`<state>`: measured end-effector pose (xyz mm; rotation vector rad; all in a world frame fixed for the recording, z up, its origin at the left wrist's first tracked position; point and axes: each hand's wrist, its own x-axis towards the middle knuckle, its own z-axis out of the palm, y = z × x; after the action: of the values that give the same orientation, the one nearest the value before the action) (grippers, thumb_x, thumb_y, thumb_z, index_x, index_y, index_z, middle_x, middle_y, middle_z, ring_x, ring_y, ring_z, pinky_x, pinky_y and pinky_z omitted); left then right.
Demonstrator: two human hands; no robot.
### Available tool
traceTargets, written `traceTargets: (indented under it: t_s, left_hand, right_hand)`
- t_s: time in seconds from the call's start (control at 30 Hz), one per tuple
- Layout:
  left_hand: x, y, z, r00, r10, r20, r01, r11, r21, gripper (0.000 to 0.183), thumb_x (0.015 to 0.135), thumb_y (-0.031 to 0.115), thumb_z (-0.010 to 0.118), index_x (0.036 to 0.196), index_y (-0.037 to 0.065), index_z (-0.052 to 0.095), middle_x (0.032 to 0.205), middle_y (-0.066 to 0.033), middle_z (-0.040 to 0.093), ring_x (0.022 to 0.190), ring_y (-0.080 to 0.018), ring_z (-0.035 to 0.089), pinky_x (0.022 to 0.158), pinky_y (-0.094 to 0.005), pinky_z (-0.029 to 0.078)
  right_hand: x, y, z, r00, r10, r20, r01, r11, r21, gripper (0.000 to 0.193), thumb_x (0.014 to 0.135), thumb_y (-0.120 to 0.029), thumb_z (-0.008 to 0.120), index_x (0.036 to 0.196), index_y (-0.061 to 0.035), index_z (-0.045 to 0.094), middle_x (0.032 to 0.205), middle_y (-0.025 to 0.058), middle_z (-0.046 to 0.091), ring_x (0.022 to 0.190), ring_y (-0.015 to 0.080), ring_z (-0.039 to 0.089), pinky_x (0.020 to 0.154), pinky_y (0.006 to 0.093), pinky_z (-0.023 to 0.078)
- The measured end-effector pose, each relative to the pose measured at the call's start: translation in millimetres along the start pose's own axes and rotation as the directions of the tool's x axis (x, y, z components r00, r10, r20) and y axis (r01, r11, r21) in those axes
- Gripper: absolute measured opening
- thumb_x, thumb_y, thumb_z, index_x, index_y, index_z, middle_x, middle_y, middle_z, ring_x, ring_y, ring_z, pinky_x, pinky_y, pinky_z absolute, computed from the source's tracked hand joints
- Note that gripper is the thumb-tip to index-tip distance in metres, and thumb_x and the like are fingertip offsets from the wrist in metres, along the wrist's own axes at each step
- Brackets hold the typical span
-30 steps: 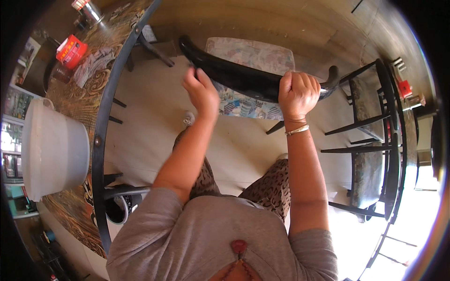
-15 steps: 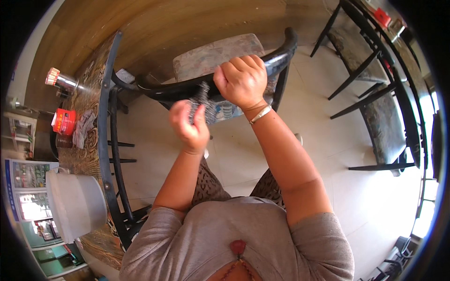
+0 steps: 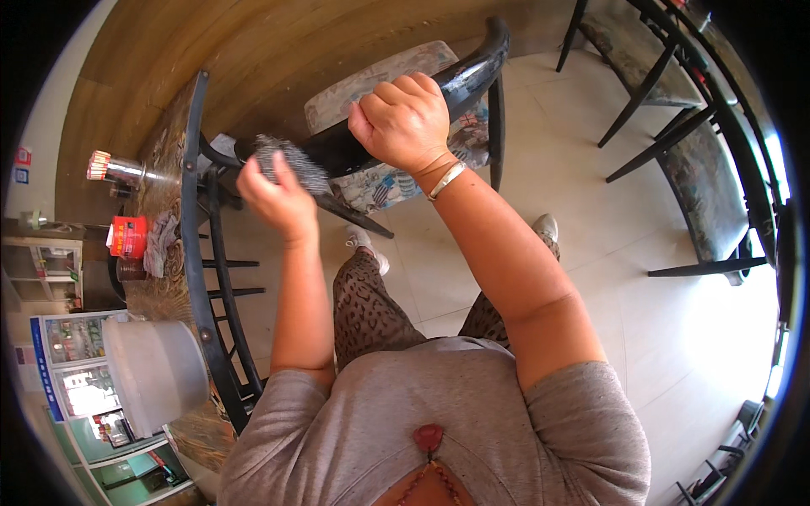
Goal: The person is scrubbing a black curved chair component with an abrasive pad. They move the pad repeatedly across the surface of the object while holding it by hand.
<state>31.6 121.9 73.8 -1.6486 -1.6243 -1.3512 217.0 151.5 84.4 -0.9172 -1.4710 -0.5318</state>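
Observation:
A chair with a curved black top rail [image 3: 477,78] and a patterned seat [image 3: 384,187] stands in front of me, its back toward me. My right hand [image 3: 403,121] is wrapped around the middle of the rail. In my left hand [image 3: 283,194] is a dark grey, speckled cloth [image 3: 295,166], pressed against the left part of the rail, with the thumb over it. The cloth and fingertips are a little blurred, and the cloth hides part of the rail's left end.
On the left, a table [image 3: 190,143] with a dark edge bears a white plastic bucket [image 3: 160,371], a red box [image 3: 128,237], a crumpled cloth [image 3: 160,244] and a jar of sticks [image 3: 114,166]. More black chairs [image 3: 700,194] line the right side. Behind is a wooden wall [image 3: 253,51].
My left hand has moved left along the rail with the cloth. The chair is more tilted in view, and my right hand, still gripping the rail, has shifted left and slightly up.

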Motion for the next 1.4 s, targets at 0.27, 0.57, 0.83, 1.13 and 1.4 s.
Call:
traceTargets:
  t_s: [0.27, 0.57, 0.83, 1.13, 1.4]
  left_hand:
    - [-37.1, 41.8, 4.8, 0.850, 0.512, 0.120, -0.501, 0.858, -0.112, 0.034, 0.074, 0.015, 0.068, 0.105, 0.004, 0.057, 0.104, -0.0128, 0.050, 0.095, -0.0313, 0.050, 0.084, -0.0420, 0.040]
    - [-5.7, -19.8, 3.4, 0.999, -0.039, 0.013, 0.039, 0.998, -0.053, 0.025, 0.085, 0.014, 0.058, 0.103, -0.002, 0.051, 0.102, -0.0185, 0.051, 0.094, -0.0347, 0.050, 0.082, -0.0433, 0.040]
    - [-16.7, 6.1, 1.5, 0.993, 0.116, 0.038, -0.102, 0.959, -0.264, 0.028, 0.076, 0.009, 0.060, 0.102, 0.002, 0.054, 0.098, -0.0178, 0.052, 0.094, -0.0352, 0.050, 0.084, -0.0428, 0.041]
    - [-31.9, -51.9, 24.6, 0.785, -0.620, 0.010, 0.569, 0.714, -0.408, 0.028, 0.086, 0.013, 0.058, 0.109, -0.002, 0.051, 0.103, -0.0195, 0.053, 0.098, -0.0357, 0.050, 0.085, -0.0396, 0.040]
    - [-64.6, -1.6, 29.5, 0.155, -0.696, 0.701, 0.404, -0.603, -0.688, 0.033, 0.093, 0.018, 0.048, 0.121, 0.001, 0.042, 0.111, -0.0114, 0.054, 0.103, -0.0199, 0.051, 0.089, -0.0314, 0.040]
  right_hand:
    - [-2.0, 5.5, -3.8, 0.997, -0.015, 0.072, 0.016, 1.000, -0.020, 0.020, 0.071, -0.017, 0.066, 0.057, -0.0130, 0.053, 0.059, -0.0002, 0.053, 0.060, 0.0194, 0.052, 0.064, 0.0317, 0.042]
    - [-1.7, 0.0, 7.0, 0.999, -0.018, 0.043, 0.019, 0.999, -0.033, 0.021, 0.071, -0.014, 0.065, 0.059, -0.0120, 0.048, 0.058, 0.0021, 0.051, 0.059, 0.0219, 0.052, 0.064, 0.0339, 0.042]
    - [5.5, -6.1, -0.2, 0.984, -0.063, 0.169, 0.076, 0.994, -0.075, 0.012, 0.074, -0.010, 0.062, 0.064, -0.0101, 0.055, 0.062, 0.0037, 0.055, 0.063, 0.0239, 0.054, 0.064, 0.0350, 0.042]
    - [0.4, -5.8, -0.1, 0.961, -0.060, 0.270, 0.112, 0.977, -0.184, 0.014, 0.079, -0.009, 0.054, 0.065, -0.0051, 0.056, 0.063, 0.0092, 0.055, 0.062, 0.0303, 0.052, 0.065, 0.0379, 0.040]
    - [-5.6, -6.7, 2.0, 0.938, -0.003, 0.346, 0.093, 0.965, -0.245, 0.018, 0.086, -0.014, 0.048, 0.074, -0.0078, 0.061, 0.074, 0.0069, 0.061, 0.074, 0.0284, 0.056, 0.073, 0.0382, 0.042]
